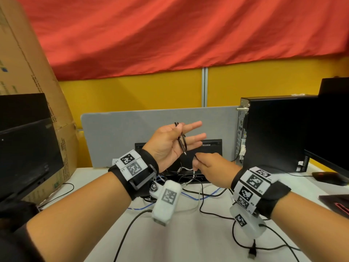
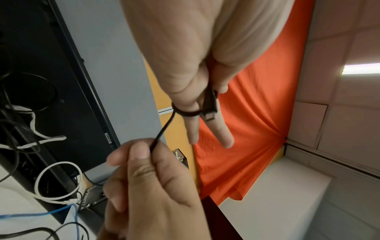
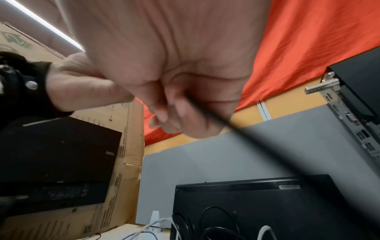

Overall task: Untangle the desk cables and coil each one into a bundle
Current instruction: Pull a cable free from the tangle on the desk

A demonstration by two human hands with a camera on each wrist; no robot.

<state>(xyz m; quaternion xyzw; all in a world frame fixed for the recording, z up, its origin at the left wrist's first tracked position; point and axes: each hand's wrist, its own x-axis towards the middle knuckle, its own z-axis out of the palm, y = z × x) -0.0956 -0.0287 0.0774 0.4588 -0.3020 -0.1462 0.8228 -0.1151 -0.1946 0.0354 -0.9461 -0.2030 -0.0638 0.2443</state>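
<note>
Already a few turns of the thin black cable (image 1: 181, 138) loop round the fingers (image 1: 196, 137) of the left hand (image 1: 171, 143), which is raised palm-up above the surface (image 1: 188, 239); its plug end (image 2: 210, 113) lies pinned against those fingers, seemingly under the thumb, while the fingers themselves stay straight. Just below, the right hand (image 1: 211, 168) pinches the free run of the same cable between thumb and forefinger, feeding the next turn. To wind well, I judge that each new loop should match the ones already there and lie beside them, not across, with only light tension so the plug does not slip. A slight roll of the cable between the right fingertips would let out twist and keep the coil flat. The trailing length drops toward the tangle of black, white and blue cables (image 1: 190, 181) lying before the keyboard (image 1: 211, 143), so a snag there is the likely trouble; pulling slowly and stopping to free a crossing seems wiser than tugging. A desktop computer (image 1: 273, 131) stands to the right.
</note>
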